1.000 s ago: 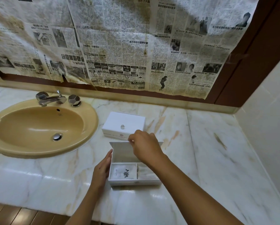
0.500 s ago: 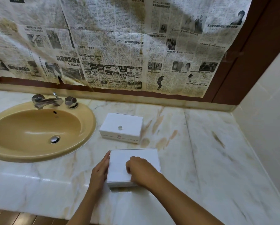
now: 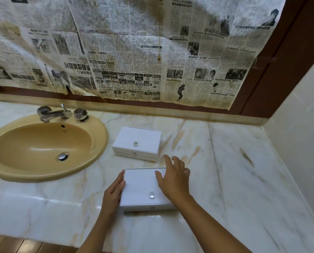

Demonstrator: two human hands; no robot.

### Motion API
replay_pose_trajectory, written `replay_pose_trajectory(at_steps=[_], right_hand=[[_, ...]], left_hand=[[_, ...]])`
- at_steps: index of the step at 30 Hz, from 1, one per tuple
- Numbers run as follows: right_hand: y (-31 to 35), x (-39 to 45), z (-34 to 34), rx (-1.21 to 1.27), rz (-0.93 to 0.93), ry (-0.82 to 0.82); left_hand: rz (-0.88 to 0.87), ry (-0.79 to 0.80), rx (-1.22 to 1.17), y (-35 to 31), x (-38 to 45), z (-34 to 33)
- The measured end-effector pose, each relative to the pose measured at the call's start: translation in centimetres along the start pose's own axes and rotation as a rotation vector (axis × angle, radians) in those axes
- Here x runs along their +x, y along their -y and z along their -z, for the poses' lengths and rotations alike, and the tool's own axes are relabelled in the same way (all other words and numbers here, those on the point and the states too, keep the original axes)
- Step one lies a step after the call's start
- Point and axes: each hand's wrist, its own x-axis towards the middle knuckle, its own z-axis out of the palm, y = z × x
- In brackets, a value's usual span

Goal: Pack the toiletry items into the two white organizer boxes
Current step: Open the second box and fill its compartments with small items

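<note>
Now that its lid is lying flat and shut, where a second ago it was standing open over the sachets inside, the near box (image 3: 145,189) is sitting closed on the marble bench (image 3: 234,179), its small clear knob (image 3: 152,195) showing towards the front edge. The right hand (image 3: 174,178) is lifting off the lid, its fingers (image 3: 168,160) spread and straight and gripping nothing, having let go of the lid it was lowering a moment earlier. The left hand (image 3: 114,194) is still lying flat against the box's left side, its fingers straight and steadying rather than clasping.

The far box (image 3: 138,143) is standing just behind the near one, apart from it, likewise closed, with its own knob on top. No loose toiletry items are showing anywhere on the bench, so the packing is looking finished, or very nearly so: both boxes are shut, and what went into them is now hidden from view.

To the left, the tan sink (image 3: 43,172) is set into the bench, with a chrome tap (image 3: 52,114) behind the bowl and a drain (image 3: 63,156) at its bottom. Yellowed newspaper (image 3: 127,52) is covering the wall behind, over a dark brown frame (image 3: 280,70), and a pale tiled wall (image 3: 302,125) is closing the scene on the right.
</note>
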Motion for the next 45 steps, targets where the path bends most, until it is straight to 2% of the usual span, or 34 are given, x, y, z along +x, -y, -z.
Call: replay_pose_trajectory(at_steps=[4,7,10,19,35,45], right_hand=[[-1.4,-0.1,-0.5,0.027,-0.158,0.094],[-1.7,-0.4,-0.8,0.158,-0.271,0.175],[-1.5,-0.6,-0.8,0.226,-0.313,0.202],[-2.5,0.8,0.7,0.219,-0.367,0.137],[-11.5,6.3,6.3,0.307,-0.628,-0.068],[-12.4,11.4,5.9,0.336,-0.669,-0.075]], left_hand=[[0.012,0.001,0.004,0.0,0.0,0.0],[0.014,-0.015,0.006,0.3,0.0,-0.2],[0.037,-0.048,-0.006,0.3,-0.1,-0.7],[0.017,-0.09,-0.029,-1.3,0.1,-4.0],[-0.025,0.207,0.037,-3.5,5.2,-15.8],[-0.034,0.244,0.089,-3.4,11.1,-17.9]])
